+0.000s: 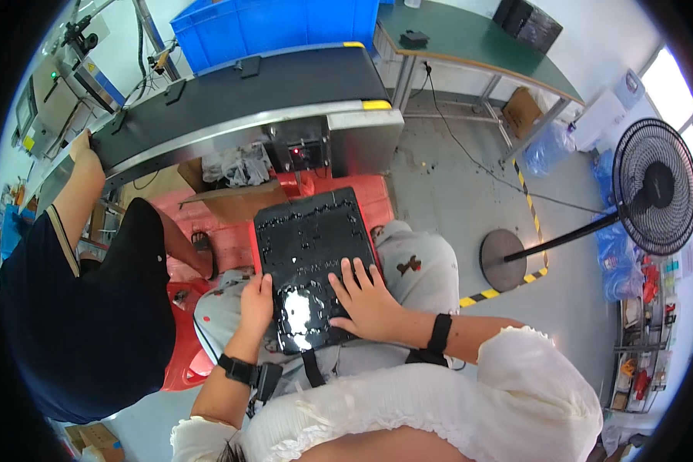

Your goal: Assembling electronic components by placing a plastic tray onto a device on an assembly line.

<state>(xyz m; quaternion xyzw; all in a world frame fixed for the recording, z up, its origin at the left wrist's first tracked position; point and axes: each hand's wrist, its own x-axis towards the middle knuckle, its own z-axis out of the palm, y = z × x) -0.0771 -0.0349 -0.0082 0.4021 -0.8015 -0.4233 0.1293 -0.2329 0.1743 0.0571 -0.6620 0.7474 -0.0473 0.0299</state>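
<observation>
1. Black panel (pixel 316 227): it lies on your lap, one end toward your waist, with red showing along its sides and a bright glare on its near part.
2. Your left hand (pixel 256 304) is at the panel's left edge, thumb up; its other fingers are mostly hidden, so you cannot tell how tightly they hold.
3. Your right hand (pixel 371 308) rests on the panel's right half, fingers (pixel 362 274) spread wide.
4. Beyond your knees runs a dark conveyor (pixel 285 85) carrying small black pieces (pixel 248 67), with a blue crate (pixel 277 31) behind it.
5. At your left, a co-worker (pixel 100 316) has a hand at the conveyor's edge.
6. To your right stand a green-topped desk (pixel 470 42) and a black fan (pixel 656 185).
</observation>
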